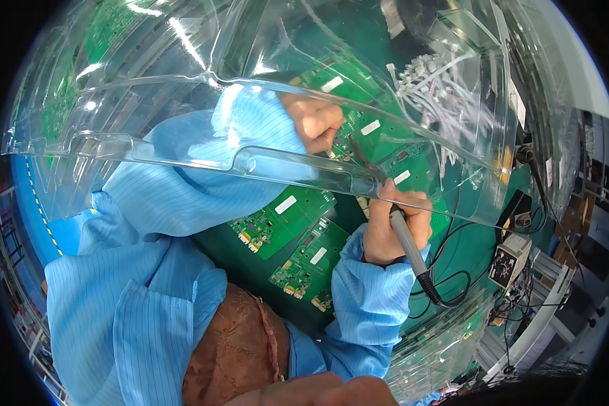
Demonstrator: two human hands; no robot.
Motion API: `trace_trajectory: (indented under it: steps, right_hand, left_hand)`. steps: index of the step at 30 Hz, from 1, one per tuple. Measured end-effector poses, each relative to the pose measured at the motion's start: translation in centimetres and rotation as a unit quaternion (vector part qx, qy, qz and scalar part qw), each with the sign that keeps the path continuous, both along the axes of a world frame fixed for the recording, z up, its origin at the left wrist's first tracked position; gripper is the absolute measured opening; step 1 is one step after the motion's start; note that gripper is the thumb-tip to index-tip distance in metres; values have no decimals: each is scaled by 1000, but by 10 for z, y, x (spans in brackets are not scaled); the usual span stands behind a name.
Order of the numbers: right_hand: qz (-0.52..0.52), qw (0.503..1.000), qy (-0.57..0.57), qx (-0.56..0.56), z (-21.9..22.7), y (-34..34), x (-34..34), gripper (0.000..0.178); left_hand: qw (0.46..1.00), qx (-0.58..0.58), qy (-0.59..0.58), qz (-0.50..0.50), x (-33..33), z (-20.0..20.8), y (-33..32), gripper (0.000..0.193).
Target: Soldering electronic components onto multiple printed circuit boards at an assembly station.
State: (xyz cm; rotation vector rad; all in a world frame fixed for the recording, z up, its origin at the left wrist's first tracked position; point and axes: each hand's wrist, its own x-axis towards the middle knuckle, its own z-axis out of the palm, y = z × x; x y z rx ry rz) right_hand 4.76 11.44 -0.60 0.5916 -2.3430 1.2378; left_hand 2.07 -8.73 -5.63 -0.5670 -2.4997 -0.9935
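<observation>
My right hand (394, 227) is wrapped round the grey handle of a soldering iron (409, 245). Its tip end points away from me, toward a green circuit board (370, 127) that is partly seen through clear plastic. Across from the iron, my left hand (313, 122) is closed in a pinch low over the boards. Something small and pale shows at its fingertips, too small to name. Nearer to me lie two more green boards, one (285, 205) below my left sleeve and another (311, 260) left of my right wrist, each with a white label and pale connectors along an edge.
Clear plastic trays (291, 169) stretch across the view above my hands. A heap of white cables with connectors (440, 84) lies at the far right. The iron's black cord (446, 298) loops right, near a control box with a dial (506, 264). A green mat (233, 254) covers the table.
</observation>
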Motion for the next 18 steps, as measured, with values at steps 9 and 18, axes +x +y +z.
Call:
trace_trajectory:
  steps: [9,18]
  right_hand:
    - [-3,1000,1,-7,-5,0,1,22]
    - [-5,1000,4,4,-5,-1,0,20]
  left_hand:
    - [1000,-11,19,10,0,4,3,16]
    - [998,-51,13,-14,-1,4,1,13]
